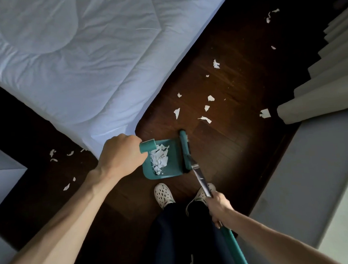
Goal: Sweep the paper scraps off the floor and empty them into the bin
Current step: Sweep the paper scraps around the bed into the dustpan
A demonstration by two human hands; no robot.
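Note:
A teal dustpan (174,168) stands on the dark wooden floor by the bed corner, with a heap of white paper scraps (160,158) inside it. My left hand (121,154) grips the dustpan's upright teal handle (147,146). The teal broom head (185,151) lies along the pan's right edge. My right hand (218,207) grips the broom's metal and teal pole (202,179). Several loose scraps (204,119) lie on the floor beyond the pan, and more scraps (53,155) lie to the left of the bed corner.
A bed with a white quilt (75,66) fills the upper left. Grey curtain folds (316,96) hang down to the floor at the right, beside a pale ledge (312,175). My feet in perforated white clogs (164,195) stand just behind the dustpan.

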